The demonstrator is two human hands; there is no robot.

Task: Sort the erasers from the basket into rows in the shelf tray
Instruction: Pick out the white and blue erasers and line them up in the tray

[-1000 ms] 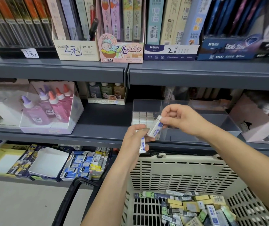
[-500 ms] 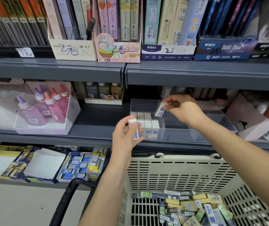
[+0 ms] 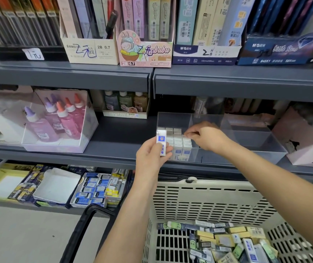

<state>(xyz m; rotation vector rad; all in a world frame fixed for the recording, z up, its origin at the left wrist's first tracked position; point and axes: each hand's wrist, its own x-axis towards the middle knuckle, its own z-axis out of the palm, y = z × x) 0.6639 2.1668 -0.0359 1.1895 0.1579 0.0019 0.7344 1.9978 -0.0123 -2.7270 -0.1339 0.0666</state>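
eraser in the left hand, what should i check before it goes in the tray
1. Left hand grip on the eraser: ok, held upright by the fingers.
2. Right hand clear of the rows: not ok, its fingertips sit at their right edge.
3. Right hand free of an eraser: cannot tell.
4. Room in the tray: ok, bare compartments right of the rows.
5. Basket stock: ok, loose erasers inside.

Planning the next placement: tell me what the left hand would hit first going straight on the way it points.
Probably the shelf tray at its near left corner, where the rows of erasers stand just behind the wall. The left hand points there with its eraser. Depth is unclear.
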